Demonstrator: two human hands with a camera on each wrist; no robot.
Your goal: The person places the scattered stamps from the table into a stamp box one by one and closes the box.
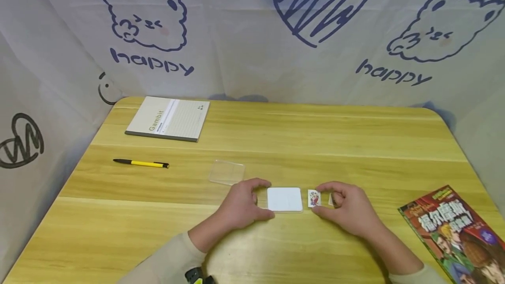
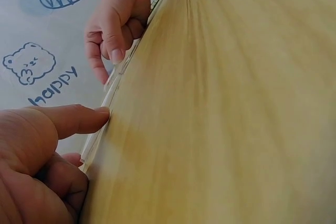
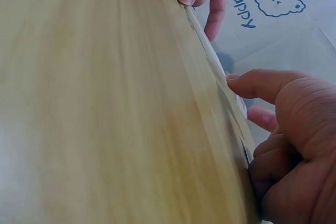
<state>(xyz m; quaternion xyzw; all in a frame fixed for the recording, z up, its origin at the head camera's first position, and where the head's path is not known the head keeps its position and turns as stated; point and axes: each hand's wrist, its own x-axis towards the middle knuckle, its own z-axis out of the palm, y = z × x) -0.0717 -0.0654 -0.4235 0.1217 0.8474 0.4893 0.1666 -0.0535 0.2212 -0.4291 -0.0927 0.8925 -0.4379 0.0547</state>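
My left hand (image 1: 240, 203) holds a white rectangular card or stack of cards (image 1: 285, 199) by its left end, thumb at the near corner and a finger at the far one. A thin clear edge shows around it on the table. Just to its right, my right hand (image 1: 351, 207) pinches a small white card with a colourful printed figure (image 1: 314, 198) between thumb and forefinger, close to the tabletop. A bit of white shows between the right fingers; whether it belongs to the same card I cannot tell. Both wrist views see the flat pieces nearly edge-on.
A clear plastic lid (image 1: 226, 172) lies beyond the left hand. Further left are a yellow and black pen (image 1: 144, 164) and a Gambit notebook (image 1: 167, 119). A colourful book (image 1: 453, 231) lies at the right, near my right forearm. Drawn-on white cloth (image 1: 244, 56) hangs behind the table.
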